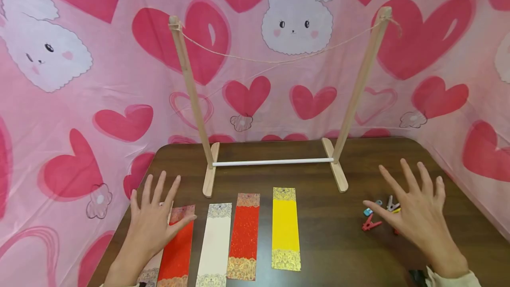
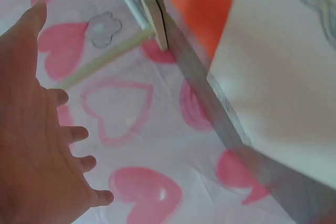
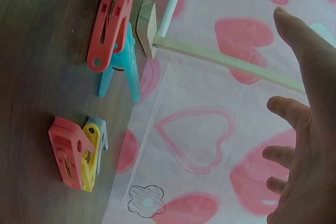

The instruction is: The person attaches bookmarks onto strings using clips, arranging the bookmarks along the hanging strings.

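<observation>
Hovering hands [image 1: 149, 225] near strips [image 1: 177, 249], clothespins [image 3: 68, 148].

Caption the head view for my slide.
Left hand over colored strips, right hand near clips, wooden frame with cord behind.

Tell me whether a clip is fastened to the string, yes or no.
No, the string hangs bare between the wooden posts, and the visible clips lie on the table near the right hand.
</observation>
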The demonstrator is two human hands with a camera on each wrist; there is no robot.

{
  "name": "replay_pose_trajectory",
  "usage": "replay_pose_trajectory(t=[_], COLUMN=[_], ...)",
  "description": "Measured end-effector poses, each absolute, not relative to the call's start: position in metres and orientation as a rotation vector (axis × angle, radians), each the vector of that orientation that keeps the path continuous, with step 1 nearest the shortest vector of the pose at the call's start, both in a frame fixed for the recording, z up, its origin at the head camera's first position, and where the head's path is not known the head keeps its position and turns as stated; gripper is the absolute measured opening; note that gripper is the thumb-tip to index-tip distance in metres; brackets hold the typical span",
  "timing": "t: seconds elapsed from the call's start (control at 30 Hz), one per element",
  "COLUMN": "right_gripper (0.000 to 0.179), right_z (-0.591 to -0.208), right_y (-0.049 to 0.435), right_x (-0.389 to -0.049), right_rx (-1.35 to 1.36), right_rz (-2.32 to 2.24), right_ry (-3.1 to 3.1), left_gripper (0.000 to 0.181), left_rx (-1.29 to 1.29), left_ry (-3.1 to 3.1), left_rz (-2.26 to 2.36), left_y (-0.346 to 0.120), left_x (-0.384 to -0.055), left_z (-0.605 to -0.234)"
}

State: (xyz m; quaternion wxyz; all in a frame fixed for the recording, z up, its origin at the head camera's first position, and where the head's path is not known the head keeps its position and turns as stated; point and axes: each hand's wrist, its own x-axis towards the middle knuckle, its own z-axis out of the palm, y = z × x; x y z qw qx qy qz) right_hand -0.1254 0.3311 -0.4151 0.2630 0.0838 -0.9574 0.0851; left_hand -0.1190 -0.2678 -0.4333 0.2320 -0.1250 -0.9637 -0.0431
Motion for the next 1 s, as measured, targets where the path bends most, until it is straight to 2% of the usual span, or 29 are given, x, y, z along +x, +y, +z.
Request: replay_pose_trajectory(t=[0.23,0.5,0.73,1.0], right_gripper=[0.095,0.068,0.035,0.015], right_z=[-0.419,-0.416,-0.418,-0.432], right_y=[0.330,0.320,0.320,0.322], right_x=[-0.124,-0.130,-0.132,-0.126], right_rx=[0.253,0.273,0.351,0.357], right_rz=[0.278,0.399,0.417,0.444], right_ry=[-2.521,-2.435,-2.409,-2.523], left_gripper=[0.102,0.098,0.098,0.087], left_rx=[-0.449,-0.591,-0.724,-0.930], left_ry=[-2.710,-2.779,-2.834,-2.908], left_rz=[-0.171,-0.177,-0.286,-0.360], left_y=[-0.237,-0.194,-0.165,-0.130], left_x=[-0.123,-0.133,-0.137,-0.152], left_z=[-0.430,-0.417,-0.412,-0.409])
